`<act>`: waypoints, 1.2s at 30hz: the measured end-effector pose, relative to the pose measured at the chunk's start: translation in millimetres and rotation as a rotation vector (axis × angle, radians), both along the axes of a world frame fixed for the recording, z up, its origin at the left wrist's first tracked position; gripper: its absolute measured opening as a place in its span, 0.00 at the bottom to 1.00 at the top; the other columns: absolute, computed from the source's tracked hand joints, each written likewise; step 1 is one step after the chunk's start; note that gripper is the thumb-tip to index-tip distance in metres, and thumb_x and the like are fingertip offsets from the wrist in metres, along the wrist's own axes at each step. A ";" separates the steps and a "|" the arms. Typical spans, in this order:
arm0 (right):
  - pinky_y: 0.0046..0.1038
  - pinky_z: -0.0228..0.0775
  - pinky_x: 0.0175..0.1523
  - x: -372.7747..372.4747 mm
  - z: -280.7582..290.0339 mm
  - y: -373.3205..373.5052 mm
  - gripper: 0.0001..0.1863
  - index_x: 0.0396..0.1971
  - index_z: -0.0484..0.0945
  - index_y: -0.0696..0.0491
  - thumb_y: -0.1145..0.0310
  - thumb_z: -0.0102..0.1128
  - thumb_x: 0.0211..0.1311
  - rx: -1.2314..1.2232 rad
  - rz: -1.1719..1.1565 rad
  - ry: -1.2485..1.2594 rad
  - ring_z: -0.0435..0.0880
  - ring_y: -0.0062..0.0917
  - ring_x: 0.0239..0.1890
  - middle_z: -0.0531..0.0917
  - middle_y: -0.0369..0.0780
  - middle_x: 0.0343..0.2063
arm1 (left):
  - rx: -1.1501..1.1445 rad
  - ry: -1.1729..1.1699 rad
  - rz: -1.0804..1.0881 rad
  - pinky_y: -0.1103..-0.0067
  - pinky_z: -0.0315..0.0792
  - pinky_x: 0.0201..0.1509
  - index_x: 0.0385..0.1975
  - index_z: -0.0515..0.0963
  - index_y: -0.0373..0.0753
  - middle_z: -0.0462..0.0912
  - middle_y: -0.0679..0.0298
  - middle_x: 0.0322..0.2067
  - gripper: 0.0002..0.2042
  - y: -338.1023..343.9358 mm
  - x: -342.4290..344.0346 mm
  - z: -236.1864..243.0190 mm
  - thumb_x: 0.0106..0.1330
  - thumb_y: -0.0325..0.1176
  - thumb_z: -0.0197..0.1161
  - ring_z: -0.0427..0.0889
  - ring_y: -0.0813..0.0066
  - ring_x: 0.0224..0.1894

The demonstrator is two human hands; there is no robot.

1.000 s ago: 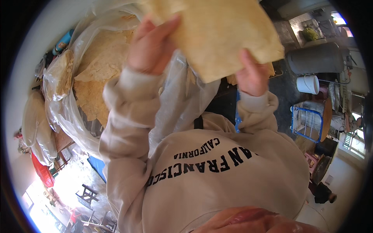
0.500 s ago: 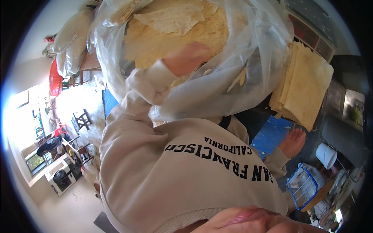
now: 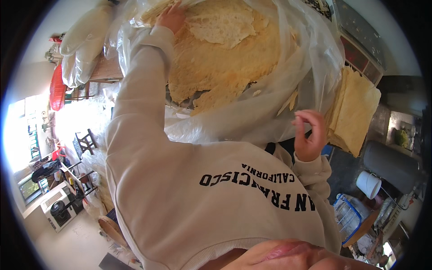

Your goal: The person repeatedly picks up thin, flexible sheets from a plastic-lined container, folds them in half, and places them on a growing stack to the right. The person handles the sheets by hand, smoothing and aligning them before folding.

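A wide, thin tan flatbread [image 3: 216, 67] with ragged edges lies inside a large clear plastic bag [image 3: 234, 117]. A paler torn piece [image 3: 225, 27] rests on top of it. My left hand [image 3: 172, 18] reaches to the far left, its fingers apart against the edge of another layered pile of flatbread [image 3: 155, 13] partly covered by plastic. My right hand [image 3: 310, 135] is raised at the near right side of the bag, fingers bent, a gap between thumb and forefinger, nothing in it. Beside it sits a stack of folded flatbread [image 3: 355, 112].
Filled clear bags [image 3: 90, 31] stand at the far left, near a red basket [image 3: 57, 87]. To the right are a white bucket [image 3: 369, 183], a grey cylinder [image 3: 391, 166] and a blue metal frame [image 3: 348, 216]. A round woven tray [image 3: 111, 230] is behind me on the left.
My left hand has moved from over the middle of the flatbread to the pile at the far left. The right hand has risen toward the bag. The bread appears shifted slightly right in view.
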State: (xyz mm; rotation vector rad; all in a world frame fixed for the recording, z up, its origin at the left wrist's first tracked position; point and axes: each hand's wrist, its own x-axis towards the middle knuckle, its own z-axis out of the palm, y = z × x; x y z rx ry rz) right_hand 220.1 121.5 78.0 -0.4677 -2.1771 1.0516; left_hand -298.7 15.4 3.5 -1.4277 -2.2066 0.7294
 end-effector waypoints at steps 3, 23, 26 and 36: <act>0.23 0.72 0.40 -19.7 3.8 -1.8 0.09 0.41 0.80 0.60 0.82 0.60 0.61 -0.107 0.130 -0.081 0.80 0.24 0.33 0.82 0.42 0.37 | 0.056 -0.513 0.083 0.73 0.71 0.59 0.58 0.73 0.47 0.74 0.64 0.56 0.19 18.2 -5.8 39.6 0.66 0.35 0.60 0.73 0.67 0.58; 0.37 0.72 0.62 -138.5 -24.5 54.9 0.20 0.58 0.71 0.56 0.60 0.45 0.74 -1.249 0.357 -0.071 0.78 0.34 0.58 0.78 0.46 0.56 | 0.031 -1.652 0.375 0.77 0.75 0.53 0.57 0.74 0.40 0.80 0.59 0.51 0.26 -26.4 70.4 74.2 0.72 0.55 0.54 0.75 0.70 0.59; 0.34 0.69 0.64 -143.4 -41.5 22.0 0.27 0.66 0.64 0.57 0.58 0.48 0.74 -1.181 0.723 -0.204 0.76 0.33 0.62 0.75 0.47 0.61 | -0.170 -1.304 0.334 0.74 0.74 0.50 0.53 0.75 0.36 0.80 0.57 0.49 0.29 -29.5 91.0 53.3 0.68 0.59 0.56 0.79 0.68 0.52; 0.30 0.61 0.68 -216.9 -60.0 -73.4 0.37 0.67 0.60 0.64 0.62 0.66 0.65 -0.660 0.314 -0.326 0.69 0.28 0.64 0.70 0.42 0.62 | 0.140 -1.652 0.342 0.76 0.73 0.51 0.40 0.79 0.43 0.81 0.66 0.43 0.17 -10.3 111.0 60.6 0.69 0.51 0.55 0.79 0.74 0.46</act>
